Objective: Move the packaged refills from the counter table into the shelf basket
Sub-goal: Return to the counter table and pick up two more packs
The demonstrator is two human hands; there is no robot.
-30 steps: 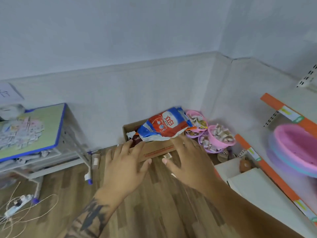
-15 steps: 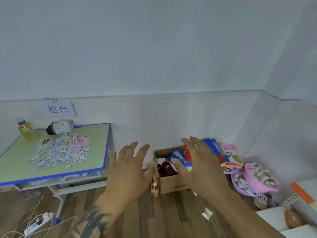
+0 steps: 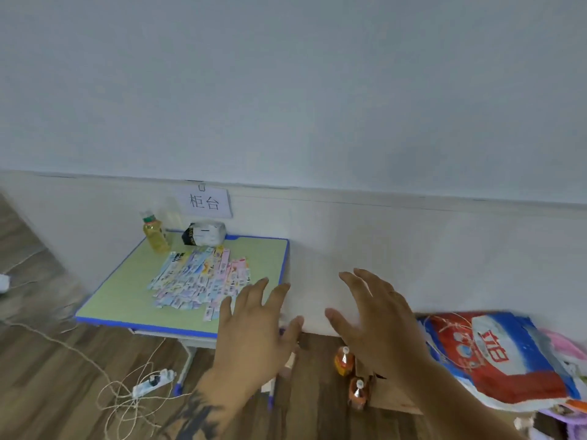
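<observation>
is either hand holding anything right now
No. The left hand and right hand are both open and empty, fingers spread, short of the pastel packaged refills.

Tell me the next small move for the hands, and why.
Probably reach the left hand forward and down onto the pile of packaged refills on the counter table. Both hands are open and empty, the right hand is off to the table's side, and the pile looks untouched.

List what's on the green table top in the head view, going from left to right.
Bottle of yellow drink → black and white packet at the back → spread of packaged refills → left hand held open over the table's right front corner.
</observation>
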